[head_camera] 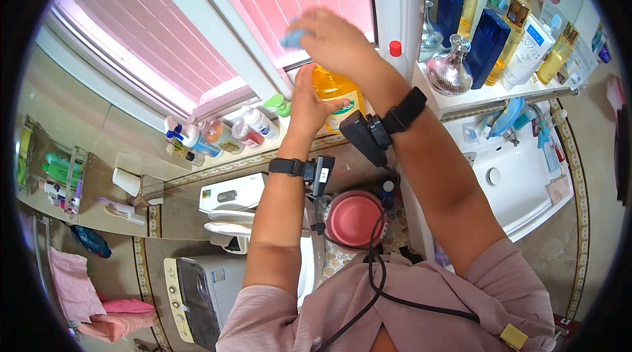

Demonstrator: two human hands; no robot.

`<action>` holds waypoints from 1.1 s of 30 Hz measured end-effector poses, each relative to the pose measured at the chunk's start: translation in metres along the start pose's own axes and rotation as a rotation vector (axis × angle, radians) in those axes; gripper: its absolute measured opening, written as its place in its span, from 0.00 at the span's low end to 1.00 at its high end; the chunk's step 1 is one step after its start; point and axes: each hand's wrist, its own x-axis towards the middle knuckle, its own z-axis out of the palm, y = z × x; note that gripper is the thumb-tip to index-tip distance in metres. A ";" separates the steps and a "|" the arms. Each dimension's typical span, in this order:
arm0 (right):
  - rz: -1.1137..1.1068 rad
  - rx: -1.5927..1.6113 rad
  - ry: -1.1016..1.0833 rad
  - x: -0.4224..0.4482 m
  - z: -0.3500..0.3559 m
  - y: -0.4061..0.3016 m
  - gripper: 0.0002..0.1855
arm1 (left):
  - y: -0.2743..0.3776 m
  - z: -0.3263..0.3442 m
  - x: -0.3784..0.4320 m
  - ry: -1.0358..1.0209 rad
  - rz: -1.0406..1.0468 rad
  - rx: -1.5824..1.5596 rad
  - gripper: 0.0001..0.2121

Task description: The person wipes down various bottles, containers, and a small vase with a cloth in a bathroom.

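Note:
My left hand (pixel 312 107) grips a clear bottle of yellow liquid (pixel 340 92) that stands on the windowsill, its thumb across the labelled front. Above the bottle, my right hand (pixel 333 38) is blurred and holds a light blue cloth (pixel 295 38) in front of the window. My right wrist partly hides the bottle's top. Just left of my left hand is a bottle with a green pump (pixel 280 105). A red-capped bottle (pixel 396 58) stands behind my right forearm.
Several toiletry bottles (pixel 217 134) line the sill at left. Cosmetics and a silvery vase (pixel 450 70) stand on a shelf above the white washbasin (pixel 503 189). Below are a pink basin (pixel 354 218), a toilet (pixel 308 263) and a washing machine (pixel 207 292). A black cable (pixel 380 273) hangs before me.

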 end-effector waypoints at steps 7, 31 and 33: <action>-0.182 -0.039 0.166 -0.066 0.001 -0.014 0.12 | -0.024 0.000 -0.004 -0.012 0.010 0.092 0.38; 0.067 0.387 0.831 -0.076 -0.038 -0.032 0.19 | -0.003 -0.009 -0.005 -0.039 -0.087 0.016 0.40; 0.221 0.284 0.691 -0.085 -0.005 0.014 0.18 | -0.002 -0.005 -0.004 -0.026 -0.064 0.028 0.40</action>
